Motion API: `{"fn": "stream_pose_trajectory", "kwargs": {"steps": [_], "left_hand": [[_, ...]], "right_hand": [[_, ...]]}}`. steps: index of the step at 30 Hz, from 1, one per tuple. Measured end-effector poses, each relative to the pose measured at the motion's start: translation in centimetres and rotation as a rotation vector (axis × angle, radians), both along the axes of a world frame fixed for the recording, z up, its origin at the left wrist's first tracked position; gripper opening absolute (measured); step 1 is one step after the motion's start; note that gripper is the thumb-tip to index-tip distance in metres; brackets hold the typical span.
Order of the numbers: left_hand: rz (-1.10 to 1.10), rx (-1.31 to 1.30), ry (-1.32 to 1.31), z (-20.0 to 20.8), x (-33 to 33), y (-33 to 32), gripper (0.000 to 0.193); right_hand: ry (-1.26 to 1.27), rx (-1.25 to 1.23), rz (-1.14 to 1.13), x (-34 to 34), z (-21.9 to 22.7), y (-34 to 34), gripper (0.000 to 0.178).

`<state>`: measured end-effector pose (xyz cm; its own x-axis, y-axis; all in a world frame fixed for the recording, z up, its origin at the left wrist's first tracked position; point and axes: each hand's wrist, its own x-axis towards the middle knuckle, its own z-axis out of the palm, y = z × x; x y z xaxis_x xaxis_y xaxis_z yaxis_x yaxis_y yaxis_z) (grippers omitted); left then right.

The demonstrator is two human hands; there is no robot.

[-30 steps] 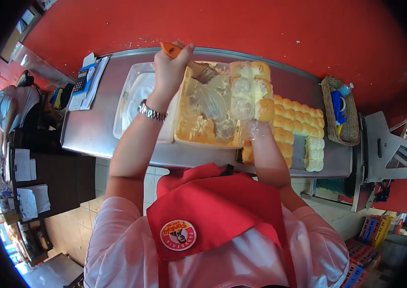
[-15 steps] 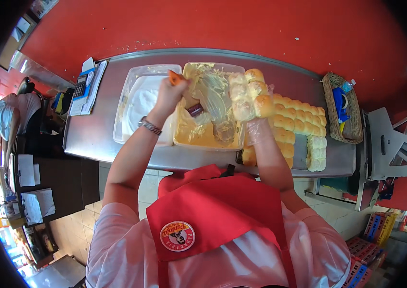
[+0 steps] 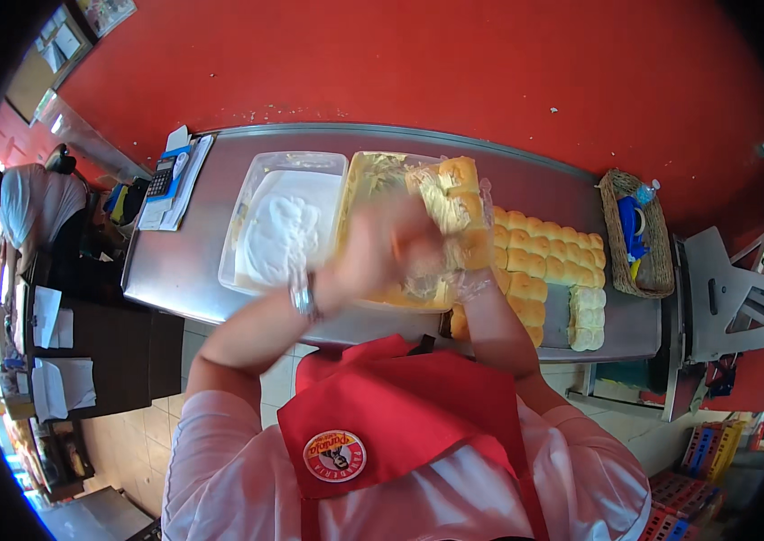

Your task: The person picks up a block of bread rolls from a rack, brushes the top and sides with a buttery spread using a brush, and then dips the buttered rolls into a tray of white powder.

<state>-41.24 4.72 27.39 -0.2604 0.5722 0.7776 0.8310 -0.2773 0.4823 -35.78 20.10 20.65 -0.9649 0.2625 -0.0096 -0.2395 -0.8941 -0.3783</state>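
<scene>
My left hand [image 3: 391, 248], blurred by motion, grips an orange-handled spreading tool [image 3: 397, 245]; its working end is hidden. It is over the near side of a block of bread rolls [image 3: 461, 176], whose left side bears pale yellow cream. My right hand [image 3: 472, 285], in a clear plastic glove, holds this block from below, most of its fingers hidden. Beneath both hands lies a clear tub of yellow cream [image 3: 355, 171]. To its left sits a tub [image 3: 236, 216] of white, sugar-like powder [image 3: 283, 221].
Rows of golden rolls [image 3: 540, 243] and a paler, coated block [image 3: 587, 317] lie on the metal table [image 3: 184, 261] to the right. A wicker basket [image 3: 612, 194] holds a blue item. Papers and a calculator [image 3: 162, 176] are at the left. A person [image 3: 35, 203] is beyond.
My left hand has swung right from the tubs to the roll block, carrying the tool. The block's left side now shows thick cream. The view has shifted slightly.
</scene>
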Motion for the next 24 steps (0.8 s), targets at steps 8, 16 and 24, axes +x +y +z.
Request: {"fn": "stream_pose_trajectory", "kwargs": {"steps": [8,16,24], "left_hand": [[0.228,0.052,-0.267,0.6,-4.1,1.9,0.019],[0.172,0.123,-0.247,-2.5,-0.7,-0.7,0.022],[0.396,0.398,-0.81,0.2,-4.3,0.4,0.026]], "right_hand": [[0.267,-0.044,0.176,0.7,-0.4,1.1,0.054],[0.051,-0.011,-0.042,1.3,0.9,0.6,0.055],[0.123,-0.027,0.061,1.0,0.6,0.9,0.055]]}}
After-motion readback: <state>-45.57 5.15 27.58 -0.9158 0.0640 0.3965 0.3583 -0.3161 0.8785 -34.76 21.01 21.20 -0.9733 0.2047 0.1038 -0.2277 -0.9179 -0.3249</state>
